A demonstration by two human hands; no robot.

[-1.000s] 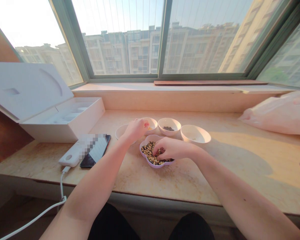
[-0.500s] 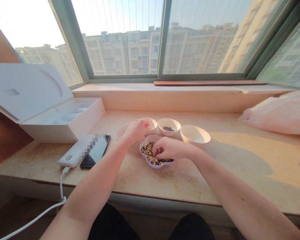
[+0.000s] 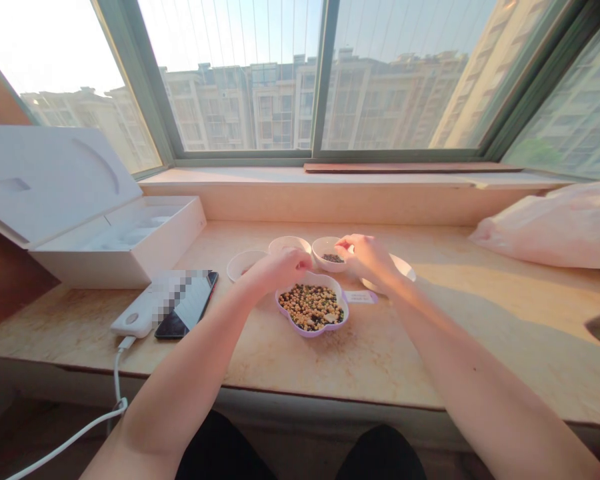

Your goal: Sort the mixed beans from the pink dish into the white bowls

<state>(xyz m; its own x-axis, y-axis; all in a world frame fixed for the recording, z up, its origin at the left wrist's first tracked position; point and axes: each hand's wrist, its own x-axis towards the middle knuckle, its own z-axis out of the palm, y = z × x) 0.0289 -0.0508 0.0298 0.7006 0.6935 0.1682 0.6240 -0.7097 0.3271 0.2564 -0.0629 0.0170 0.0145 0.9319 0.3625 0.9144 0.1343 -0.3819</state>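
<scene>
Where the sunlit marble sill [image 3: 430,347] runs under the window, a purple flower-shaped dish [image 3: 312,333] sits straight in front of the seated person, filled with mixed beans [image 3: 311,308], yellow, green and dark together. The left hand [image 3: 279,268] hovers at the dish's far-left rim, its fingers curled and the tips drawn together; whether a bean is pinched there I cannot tell. The right hand [image 3: 371,259] is beyond the dish, thumb and forefinger pressed together over the right rim of a small white bowl [image 3: 325,245] that holds a few dark beans [image 3: 334,257]; anything between them is too small to see.

Three more white bowls share that row: one [image 3: 289,243] just to the left, another [image 3: 243,263] further left, and a third [image 3: 404,268] mostly hidden behind the right hand. A small paper label [image 3: 360,297] lies just right of the dish. Well off to the left, a phone [image 3: 190,305] and a white power bank [image 3: 136,315] lie side by side, with an open white box [image 3: 110,233] behind them. A pink plastic bag [image 3: 555,227] rests at the far right.
</scene>
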